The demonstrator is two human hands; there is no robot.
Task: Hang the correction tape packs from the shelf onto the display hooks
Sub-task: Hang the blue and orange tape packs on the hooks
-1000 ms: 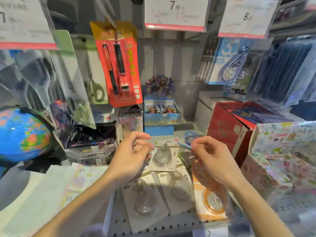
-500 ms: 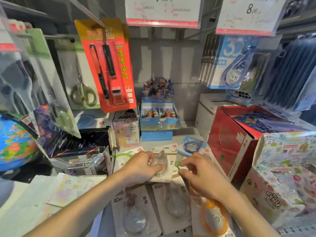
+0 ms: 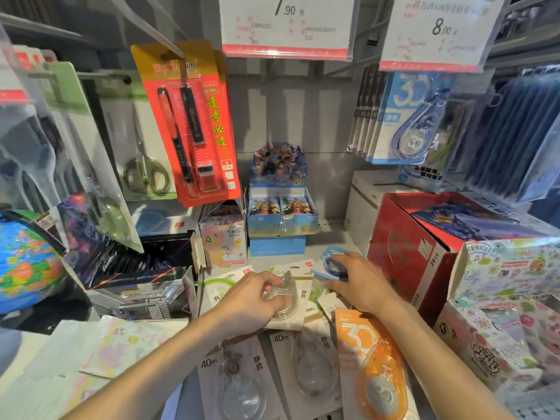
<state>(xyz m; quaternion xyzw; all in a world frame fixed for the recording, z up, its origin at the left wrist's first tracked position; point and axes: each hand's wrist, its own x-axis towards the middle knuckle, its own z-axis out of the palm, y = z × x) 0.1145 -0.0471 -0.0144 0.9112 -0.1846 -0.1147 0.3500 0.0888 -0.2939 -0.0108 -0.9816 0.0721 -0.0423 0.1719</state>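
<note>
Now we reach into the packs spread flat on the shelf, low in the frame. Our left hand closes on a white pack at centre, probably to steady it. Our right hand pinches a blue pack, tilted up, likely bound for the matching blue packs hanging at upper right.
</note>
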